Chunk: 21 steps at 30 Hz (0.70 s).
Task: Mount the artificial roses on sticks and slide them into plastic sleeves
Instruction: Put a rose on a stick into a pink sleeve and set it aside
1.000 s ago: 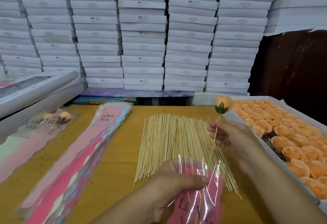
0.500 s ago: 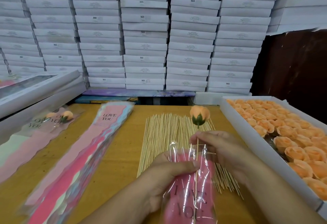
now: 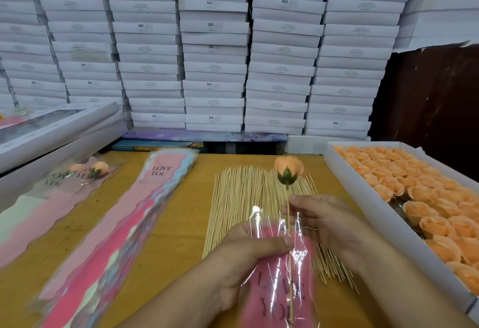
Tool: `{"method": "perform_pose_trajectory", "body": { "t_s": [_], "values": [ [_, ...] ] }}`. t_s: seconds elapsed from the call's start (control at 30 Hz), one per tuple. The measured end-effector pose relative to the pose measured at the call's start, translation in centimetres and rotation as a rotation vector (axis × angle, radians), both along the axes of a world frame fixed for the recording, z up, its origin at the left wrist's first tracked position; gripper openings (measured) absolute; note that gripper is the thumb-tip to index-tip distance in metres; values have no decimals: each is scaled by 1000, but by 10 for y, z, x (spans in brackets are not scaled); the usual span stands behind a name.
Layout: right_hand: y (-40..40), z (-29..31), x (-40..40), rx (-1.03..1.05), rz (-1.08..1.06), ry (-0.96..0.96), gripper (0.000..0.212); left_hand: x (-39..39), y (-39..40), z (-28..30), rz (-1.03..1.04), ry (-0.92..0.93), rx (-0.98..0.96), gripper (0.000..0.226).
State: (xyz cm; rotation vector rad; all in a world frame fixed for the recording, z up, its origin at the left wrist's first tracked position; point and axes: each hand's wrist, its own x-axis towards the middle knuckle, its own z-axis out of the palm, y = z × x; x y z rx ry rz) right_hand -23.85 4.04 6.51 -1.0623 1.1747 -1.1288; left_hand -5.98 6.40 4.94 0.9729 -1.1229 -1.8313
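An orange artificial rose (image 3: 288,170) with a green base stands on a thin wooden stick (image 3: 289,263). My right hand (image 3: 324,220) pinches the stick just below the flower. The stick's lower part runs down inside a clear plastic sleeve (image 3: 280,283) with a pink "LOVE YOU" panel. My left hand (image 3: 242,260) grips the sleeve near its open top, thumb across the front. The rose head is above the sleeve's mouth. Both hands hover over a bundle of bare sticks (image 3: 248,198) on the wooden table (image 3: 178,224).
A white tray (image 3: 344,172) packed with several orange rose heads (image 3: 414,198) lies at the right. A stack of empty sleeves (image 3: 124,224) lies left of centre. Further left are finished sleeved roses (image 3: 90,172). White boxes (image 3: 215,55) are stacked behind.
My right hand has brought the rose from the tray's edge leftward over the sleeve. The stick has slid further down into the sleeve that my left hand holds.
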Motion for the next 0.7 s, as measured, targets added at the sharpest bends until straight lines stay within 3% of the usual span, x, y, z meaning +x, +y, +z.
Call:
{"method": "perform_pose_trajectory", "body": {
  "t_s": [0.17,0.33,0.53,0.63,0.7],
  "values": [
    [0,2,0,-28,-69,-39,18,-1,2,-2,-35,-36,-2,16],
    [0,3,-1,-3,-89,-37,17,0,4,0,-41,-85,3,54],
    [-1,-2,0,-21,-53,-16,11,0,2,-2,-20,-73,19,38],
    [-1,-5,1,-14,-6,11,28,2,-1,-2,-14,-47,16,29],
    [1,-5,4,-5,25,32,32,4,-3,-2,-4,-38,18,35]
  ]
}}
